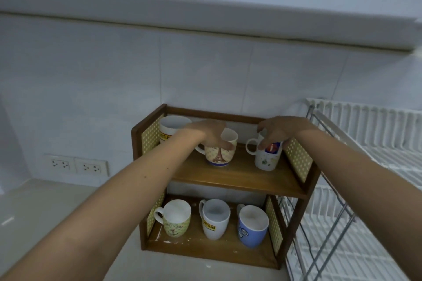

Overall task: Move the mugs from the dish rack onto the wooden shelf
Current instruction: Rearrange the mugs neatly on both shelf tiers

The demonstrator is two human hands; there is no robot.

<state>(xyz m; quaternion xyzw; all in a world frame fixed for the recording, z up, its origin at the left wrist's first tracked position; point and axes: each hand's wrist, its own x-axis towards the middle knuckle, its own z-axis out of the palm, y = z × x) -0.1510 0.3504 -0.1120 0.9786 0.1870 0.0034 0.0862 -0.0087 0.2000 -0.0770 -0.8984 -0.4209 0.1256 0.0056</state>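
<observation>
A two-tier wooden shelf [239,178] stands against the tiled wall. On its top board my left hand [211,133] grips the rim of a cream mug with an Eiffel Tower print [220,155]. My right hand [277,131] holds the rim of a white mug with a red and blue badge [268,157]; both mugs rest on the board. A large white mug with a yellow label [171,128] stands at the top left. On the lower board stand a green patterned mug [174,221], a white mug with a yellow label [214,220] and a blue mug [252,226].
A white wire dish rack [365,166] stands just right of the shelf; I see no mugs in the part that shows. Two wall sockets [76,164] sit to the left above the pale countertop [45,207]. A ledge runs overhead.
</observation>
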